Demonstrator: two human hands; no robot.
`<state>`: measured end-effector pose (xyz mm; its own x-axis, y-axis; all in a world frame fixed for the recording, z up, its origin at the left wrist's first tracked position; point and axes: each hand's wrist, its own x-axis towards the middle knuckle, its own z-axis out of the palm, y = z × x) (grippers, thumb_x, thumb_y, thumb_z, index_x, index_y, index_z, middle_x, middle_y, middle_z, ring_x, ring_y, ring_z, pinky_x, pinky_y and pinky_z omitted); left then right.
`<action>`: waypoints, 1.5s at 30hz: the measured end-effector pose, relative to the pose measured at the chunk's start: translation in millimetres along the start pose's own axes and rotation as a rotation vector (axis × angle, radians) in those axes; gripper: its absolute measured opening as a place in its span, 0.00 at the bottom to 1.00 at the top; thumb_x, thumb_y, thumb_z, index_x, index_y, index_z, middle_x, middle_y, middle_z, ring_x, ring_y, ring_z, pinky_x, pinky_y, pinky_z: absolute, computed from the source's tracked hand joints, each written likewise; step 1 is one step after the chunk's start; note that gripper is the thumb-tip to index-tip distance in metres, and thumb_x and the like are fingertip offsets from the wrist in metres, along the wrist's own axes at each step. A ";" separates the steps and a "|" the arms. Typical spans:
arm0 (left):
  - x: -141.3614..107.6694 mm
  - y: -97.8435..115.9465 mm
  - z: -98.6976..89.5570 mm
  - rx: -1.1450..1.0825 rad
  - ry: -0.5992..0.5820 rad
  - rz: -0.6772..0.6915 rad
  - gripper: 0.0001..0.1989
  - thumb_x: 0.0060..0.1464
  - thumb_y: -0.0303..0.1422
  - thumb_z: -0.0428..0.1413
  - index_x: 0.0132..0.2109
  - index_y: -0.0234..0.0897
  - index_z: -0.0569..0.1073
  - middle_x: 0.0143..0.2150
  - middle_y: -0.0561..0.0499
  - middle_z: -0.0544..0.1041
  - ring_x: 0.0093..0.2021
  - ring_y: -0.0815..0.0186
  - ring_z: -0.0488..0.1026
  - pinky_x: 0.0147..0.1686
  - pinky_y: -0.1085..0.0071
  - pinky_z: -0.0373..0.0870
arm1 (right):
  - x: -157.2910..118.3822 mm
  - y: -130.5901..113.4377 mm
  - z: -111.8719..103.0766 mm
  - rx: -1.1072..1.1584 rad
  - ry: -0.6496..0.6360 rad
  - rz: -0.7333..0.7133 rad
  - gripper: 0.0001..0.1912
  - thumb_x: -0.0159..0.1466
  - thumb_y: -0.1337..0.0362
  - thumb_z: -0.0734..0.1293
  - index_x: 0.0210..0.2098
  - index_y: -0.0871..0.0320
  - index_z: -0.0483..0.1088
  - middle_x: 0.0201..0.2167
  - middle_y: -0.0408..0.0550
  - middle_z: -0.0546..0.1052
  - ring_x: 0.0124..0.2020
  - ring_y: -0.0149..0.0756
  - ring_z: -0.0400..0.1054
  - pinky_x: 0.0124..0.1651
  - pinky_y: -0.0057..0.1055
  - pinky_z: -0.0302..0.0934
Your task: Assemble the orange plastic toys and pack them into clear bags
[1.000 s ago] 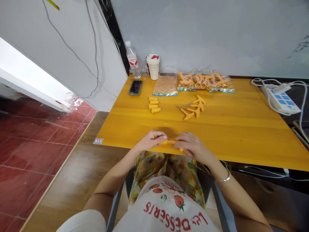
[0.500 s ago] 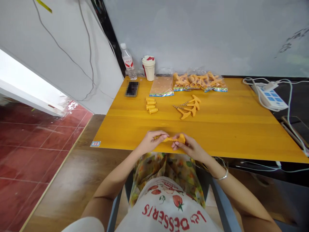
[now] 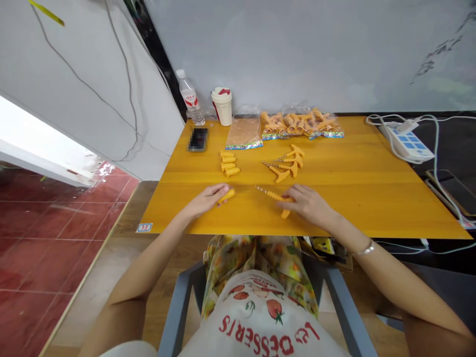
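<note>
My left hand point(image 3: 210, 199) is closed on an orange plastic cap point(image 3: 227, 195), low over the front left of the table. Its wide end is partly hidden by my fingers. My right hand point(image 3: 307, 202) grips an orange T-handled screw point(image 3: 274, 196) by the handle. The screw's bare metal spiral tip points left and away from me, apart from the cap. Several matching caps point(image 3: 230, 172) lie in a short column beyond my left hand. Beyond my right hand, several more T-handled screws point(image 3: 283, 176) lie overlapping, metal tips toward the left.
Clear bags of orange T-handled pieces point(image 3: 303, 124) lie along the back of the table point(image 3: 372, 198), beside a flat clear bag point(image 3: 243, 133). A water bottle point(image 3: 191, 101), a white cup point(image 3: 223, 106) and a phone point(image 3: 198, 139) stand or lie back left. A power strip point(image 3: 409, 144) with cables sits right.
The cap and the screw, held end to end before, are now apart. My left hand has moved left with the cap; my right hand has moved right and forward with the screw.
</note>
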<state>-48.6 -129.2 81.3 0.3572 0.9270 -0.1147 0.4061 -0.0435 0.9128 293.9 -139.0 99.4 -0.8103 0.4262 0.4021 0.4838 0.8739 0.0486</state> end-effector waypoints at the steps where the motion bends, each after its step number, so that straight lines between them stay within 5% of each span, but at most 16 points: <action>1: 4.8 -1.4 3.7 0.164 0.098 0.127 0.24 0.63 0.53 0.47 0.47 0.37 0.74 0.36 0.47 0.76 0.36 0.64 0.73 0.36 0.69 0.71 | -0.4 10.8 11.1 0.003 0.005 0.057 0.18 0.68 0.75 0.58 0.46 0.52 0.75 0.40 0.52 0.74 0.39 0.39 0.64 0.41 0.33 0.61; 4: 24.1 -8.9 20.7 0.685 0.267 0.329 0.19 0.66 0.44 0.47 0.52 0.38 0.73 0.50 0.42 0.76 0.52 0.53 0.70 0.53 0.56 0.65 | 4.1 36.0 48.4 -0.016 0.004 0.197 0.20 0.66 0.78 0.58 0.46 0.53 0.76 0.42 0.53 0.75 0.44 0.41 0.65 0.45 0.35 0.62; 9: 48.4 -26.4 31.6 1.079 0.367 0.342 0.15 0.66 0.37 0.49 0.54 0.39 0.74 0.51 0.39 0.75 0.53 0.49 0.67 0.54 0.51 0.60 | 12.7 48.6 79.7 -0.085 -0.086 0.281 0.21 0.65 0.77 0.60 0.47 0.52 0.77 0.46 0.53 0.77 0.48 0.46 0.64 0.49 0.40 0.60; 18: 52.2 -35.5 30.8 1.074 0.429 0.346 0.16 0.64 0.34 0.52 0.57 0.41 0.72 0.62 0.39 0.67 0.59 0.48 0.62 0.57 0.51 0.59 | 7.0 53.9 79.9 -0.120 -0.097 0.314 0.26 0.66 0.77 0.57 0.58 0.55 0.70 0.47 0.52 0.77 0.49 0.47 0.63 0.48 0.39 0.59; 25: 50.9 -40.2 32.5 1.018 0.478 0.336 0.22 0.64 0.34 0.51 0.63 0.38 0.66 0.63 0.37 0.66 0.59 0.48 0.61 0.57 0.52 0.59 | 1.5 56.5 78.8 -0.123 -0.051 0.387 0.25 0.66 0.76 0.56 0.58 0.56 0.70 0.48 0.53 0.77 0.51 0.48 0.62 0.50 0.41 0.59; 34: 42.8 -11.0 33.7 0.960 0.444 0.389 0.24 0.65 0.43 0.49 0.63 0.35 0.66 0.65 0.34 0.64 0.61 0.47 0.60 0.57 0.50 0.58 | -12.0 75.5 79.1 0.037 0.353 0.544 0.26 0.60 0.76 0.56 0.55 0.57 0.69 0.46 0.54 0.75 0.49 0.48 0.65 0.54 0.48 0.63; 39: 88.7 29.4 30.4 0.961 0.396 0.361 0.23 0.64 0.44 0.50 0.61 0.38 0.68 0.69 0.36 0.58 0.66 0.45 0.55 0.62 0.46 0.54 | -16.3 82.1 83.2 0.153 0.524 0.678 0.23 0.60 0.74 0.56 0.52 0.55 0.68 0.45 0.53 0.76 0.48 0.47 0.67 0.54 0.51 0.63; 45: 191.0 48.4 40.5 0.866 0.156 0.033 0.30 0.62 0.54 0.47 0.67 0.49 0.64 0.74 0.44 0.50 0.73 0.41 0.45 0.67 0.41 0.41 | -20.2 83.0 81.3 0.177 0.601 0.715 0.21 0.59 0.73 0.56 0.48 0.55 0.69 0.43 0.52 0.77 0.47 0.45 0.69 0.53 0.48 0.64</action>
<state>73.3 30.6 87.7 0.2869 0.9578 0.0191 0.9153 -0.2799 0.2896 323.5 -56.0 21.0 -0.0120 0.7248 0.6888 0.7022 0.4965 -0.5103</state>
